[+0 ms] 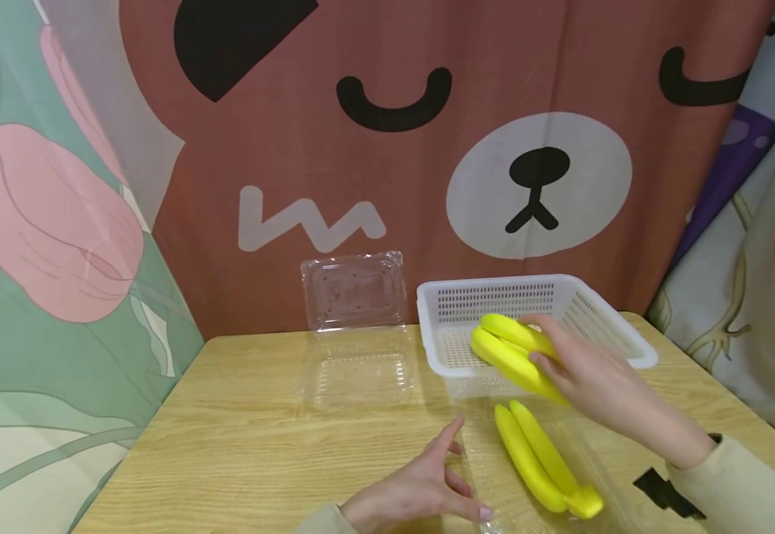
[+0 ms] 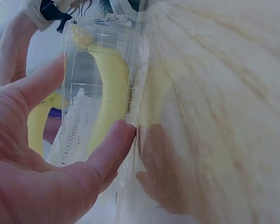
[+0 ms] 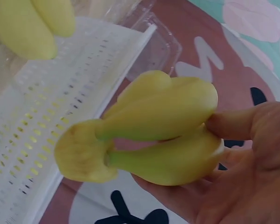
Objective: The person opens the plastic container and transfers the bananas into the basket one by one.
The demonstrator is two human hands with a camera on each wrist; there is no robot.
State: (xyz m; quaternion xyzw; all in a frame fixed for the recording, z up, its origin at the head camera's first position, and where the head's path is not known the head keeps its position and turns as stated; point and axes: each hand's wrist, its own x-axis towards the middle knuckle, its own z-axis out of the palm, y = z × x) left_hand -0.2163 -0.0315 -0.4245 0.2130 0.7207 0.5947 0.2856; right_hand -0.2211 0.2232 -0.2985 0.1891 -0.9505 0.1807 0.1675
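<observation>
Nearest, the left hand (image 1: 420, 489) lies flat with straight fingers against a clear box (image 1: 547, 460) that holds two yellow bananas (image 1: 541, 460). Just behind, the right hand (image 1: 594, 378) grips a second bunch of bananas (image 1: 510, 348) (smooth, bright yellow, joined at the stem) over the white basket (image 1: 627, 334). Farther back sits another clear box (image 1: 357, 326).

Left hand (image 1: 420, 486) — low and near the body, palm turned inward, fingers straight and spread, thumb raised, nothing gripped. Right hand (image 1: 584, 367) — forearm reaching forward and leftward from a cream sleeve, fingers and thumb curled closed in a grip.
</observation>
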